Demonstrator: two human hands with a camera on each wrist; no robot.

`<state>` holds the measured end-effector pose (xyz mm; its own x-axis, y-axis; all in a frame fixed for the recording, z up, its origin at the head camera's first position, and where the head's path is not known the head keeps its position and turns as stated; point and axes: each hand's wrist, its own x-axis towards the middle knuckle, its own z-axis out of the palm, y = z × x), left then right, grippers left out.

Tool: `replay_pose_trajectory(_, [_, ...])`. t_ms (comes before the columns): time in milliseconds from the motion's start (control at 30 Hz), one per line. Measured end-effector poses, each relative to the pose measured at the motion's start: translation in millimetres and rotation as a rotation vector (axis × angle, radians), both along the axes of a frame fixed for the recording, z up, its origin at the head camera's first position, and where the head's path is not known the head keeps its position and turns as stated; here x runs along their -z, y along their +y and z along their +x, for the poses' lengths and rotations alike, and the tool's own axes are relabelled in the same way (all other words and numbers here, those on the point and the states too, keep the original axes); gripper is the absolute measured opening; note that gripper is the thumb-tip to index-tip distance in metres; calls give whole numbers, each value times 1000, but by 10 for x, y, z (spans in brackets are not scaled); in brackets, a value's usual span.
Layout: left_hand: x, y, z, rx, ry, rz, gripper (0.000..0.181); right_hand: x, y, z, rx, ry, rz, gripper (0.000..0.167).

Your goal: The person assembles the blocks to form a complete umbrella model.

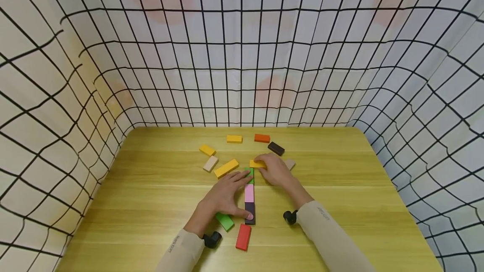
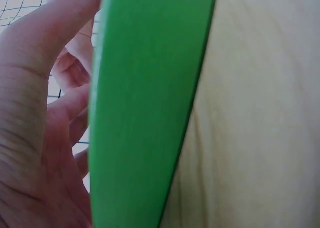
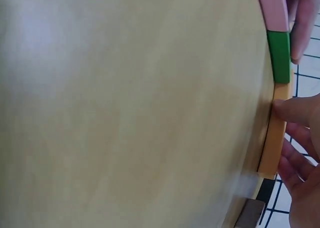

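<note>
Head view: a person's right hand [image 1: 275, 170] pinches a yellow block [image 1: 255, 164] between thumb and fingers at the far end of a green block [image 1: 251, 178] on the counter [image 1: 151, 205], while the left hand [image 1: 226, 195] spreads wide, fingers on the green block, thumb on a dark block [image 1: 250, 208], a pink block [image 1: 249, 193] between.

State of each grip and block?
Left grip: spread over row
Right grip: pinching
Yellow rectangular block: pinched at row's end
Green rectangular block: in row, partly covered
Pink rectangular block: in row
Dark purple rectangular block: in row, partly covered
Red rectangular block: loose
Second green block: loose, partly covered
Other yellow blocks: three, loose
Beige blocks: two, loose
Orange block: loose
Blackish block: loose
</note>
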<state>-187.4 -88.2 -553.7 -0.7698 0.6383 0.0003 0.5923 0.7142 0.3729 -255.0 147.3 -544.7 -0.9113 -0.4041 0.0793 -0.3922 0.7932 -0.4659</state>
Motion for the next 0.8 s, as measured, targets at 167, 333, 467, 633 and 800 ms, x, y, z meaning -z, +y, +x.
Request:
replay_pose_trajectory(167, [-8, 12, -3, -1, -1, -5, 120, 38, -24, 9, -9, 6, -18, 30])
replay_pose_trajectory(333, [-5, 9, -1, 6, 2, 0, 120, 53, -28, 15, -7, 4, -24, 30])
replay_pose_trajectory(467, [-14, 6, 2, 3, -5, 10, 121, 48, -38, 18, -10, 5, -19, 30])
replay_pose_trajectory(633, [-14, 6, -6, -2, -11, 10, 121, 30, -44, 21, -15, 9, -17, 30])
replay_pose_trajectory(800, [-14, 4, -9, -3, -16, 8, 120, 23, -35, 32, -23, 21, -6, 30])
